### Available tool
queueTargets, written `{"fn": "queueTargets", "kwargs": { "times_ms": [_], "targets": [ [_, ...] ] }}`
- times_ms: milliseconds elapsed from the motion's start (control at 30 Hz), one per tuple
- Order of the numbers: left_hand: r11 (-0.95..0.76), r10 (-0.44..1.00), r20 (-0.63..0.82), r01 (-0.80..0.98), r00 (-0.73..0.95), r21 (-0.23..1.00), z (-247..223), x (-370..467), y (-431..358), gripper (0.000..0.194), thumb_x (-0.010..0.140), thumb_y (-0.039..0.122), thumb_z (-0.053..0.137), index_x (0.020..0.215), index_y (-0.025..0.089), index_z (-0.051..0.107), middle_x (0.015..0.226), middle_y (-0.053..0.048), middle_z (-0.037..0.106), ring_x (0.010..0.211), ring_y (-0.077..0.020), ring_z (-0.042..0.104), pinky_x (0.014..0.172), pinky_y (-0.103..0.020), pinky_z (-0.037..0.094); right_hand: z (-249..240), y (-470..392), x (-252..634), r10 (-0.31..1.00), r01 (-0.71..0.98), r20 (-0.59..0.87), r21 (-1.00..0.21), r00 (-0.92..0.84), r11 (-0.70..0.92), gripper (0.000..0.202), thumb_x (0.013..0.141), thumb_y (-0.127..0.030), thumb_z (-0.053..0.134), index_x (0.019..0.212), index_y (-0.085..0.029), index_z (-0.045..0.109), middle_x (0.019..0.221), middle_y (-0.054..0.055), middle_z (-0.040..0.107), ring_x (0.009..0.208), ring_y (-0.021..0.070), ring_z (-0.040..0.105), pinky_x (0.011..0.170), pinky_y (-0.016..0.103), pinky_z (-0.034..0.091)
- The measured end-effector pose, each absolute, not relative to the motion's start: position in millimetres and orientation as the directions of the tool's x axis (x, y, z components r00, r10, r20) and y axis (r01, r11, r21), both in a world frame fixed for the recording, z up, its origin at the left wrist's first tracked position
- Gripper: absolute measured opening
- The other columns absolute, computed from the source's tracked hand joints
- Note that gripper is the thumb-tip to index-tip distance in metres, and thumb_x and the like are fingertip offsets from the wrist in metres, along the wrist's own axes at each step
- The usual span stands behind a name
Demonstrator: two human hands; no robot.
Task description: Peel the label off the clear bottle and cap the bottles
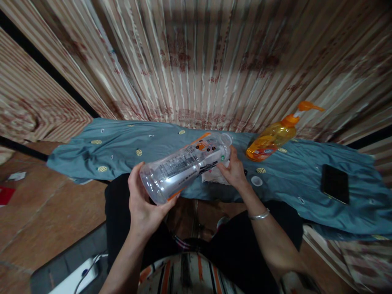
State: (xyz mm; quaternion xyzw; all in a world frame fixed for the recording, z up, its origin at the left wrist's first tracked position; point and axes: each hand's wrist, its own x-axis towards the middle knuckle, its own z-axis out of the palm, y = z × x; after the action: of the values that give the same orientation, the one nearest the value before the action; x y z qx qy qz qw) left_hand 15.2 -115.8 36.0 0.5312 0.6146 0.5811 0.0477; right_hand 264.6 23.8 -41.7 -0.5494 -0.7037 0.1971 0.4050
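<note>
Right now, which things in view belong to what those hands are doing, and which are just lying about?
In use:
clear plastic bottle with black and orange markings, held by the left hand and right hand

Apparently just lying about:
amber see-through pump bottle with orange top
small round whitish disc, use unclear
black rectangular phone
white box with a cable

Dim overall; a dark shadow crosses the curtain (214,53) at upper centre, glints mark the central bottle (183,168), lower right blurs.
</note>
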Motion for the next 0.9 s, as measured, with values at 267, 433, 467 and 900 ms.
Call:
{"fn": "queueTargets", "kwargs": {
  "times_ms": [267, 433, 467, 900],
  "targets": [
    [-0.278, 0.708, 0.576, 0.587, -0.41, 0.76, 34.4, 15.2, -115.5, 0.098, 0.057, 0.052, 0.095, 0.139, 0.02, 0.051, 0.129, -0.011, 0.061, 0.117, -0.0269, 0.068, 0.103, -0.039, 0.057, -39.8, 21.5, 264.6, 0.929, 0.592, 0.364, -0.734, -0.071, 0.333, 0.072, 0.086, -0.046, 0.059, 0.148, -0.016, 0.04, 0.113, 0.015, 0.075, 0.089, 0.0334, 0.076, 0.082, 0.049, 0.062],
    [-0.29, 0.701, 0.598, 0.61, -0.389, 0.737, 32.7, 13.0, -114.8, 0.101, 0.056, 0.054, 0.096, 0.14, 0.02, 0.052, 0.129, -0.011, 0.061, 0.117, -0.0262, 0.068, 0.103, -0.037, 0.057, -41.9, 22.5, 264.9, 0.928, 0.605, 0.366, -0.725, -0.067, 0.33, 0.072, 0.086, -0.046, 0.061, 0.149, -0.018, 0.039, 0.115, 0.014, 0.075, 0.09, 0.0323, 0.076, 0.08, 0.046, 0.062],
    [-0.296, 0.699, 0.605, 0.615, -0.382, 0.731, 32.5, 12.7, -114.7, 0.1, 0.056, 0.053, 0.096, 0.141, 0.02, 0.052, 0.129, -0.01, 0.062, 0.118, -0.0261, 0.068, 0.103, -0.037, 0.057, -42.8, 22.8, 265.1, 0.926, 0.608, 0.371, -0.721, -0.069, 0.334, 0.072, 0.086, -0.046, 0.061, 0.149, -0.018, 0.04, 0.115, 0.014, 0.075, 0.091, 0.0323, 0.076, 0.081, 0.046, 0.062],
    [-0.315, 0.68, 0.643, 0.652, -0.352, 0.69, 32.6, 12.2, -115.4, 0.098, 0.058, 0.049, 0.096, 0.142, 0.021, 0.053, 0.13, -0.011, 0.062, 0.118, -0.0267, 0.068, 0.102, -0.038, 0.058, -43.6, 23.5, 266.1, 0.918, 0.585, 0.388, -0.727, -0.083, 0.36, 0.072, 0.086, -0.044, 0.063, 0.149, -0.013, 0.042, 0.114, 0.016, 0.075, 0.092, 0.0334, 0.076, 0.083, 0.048, 0.063]
  ]
}}
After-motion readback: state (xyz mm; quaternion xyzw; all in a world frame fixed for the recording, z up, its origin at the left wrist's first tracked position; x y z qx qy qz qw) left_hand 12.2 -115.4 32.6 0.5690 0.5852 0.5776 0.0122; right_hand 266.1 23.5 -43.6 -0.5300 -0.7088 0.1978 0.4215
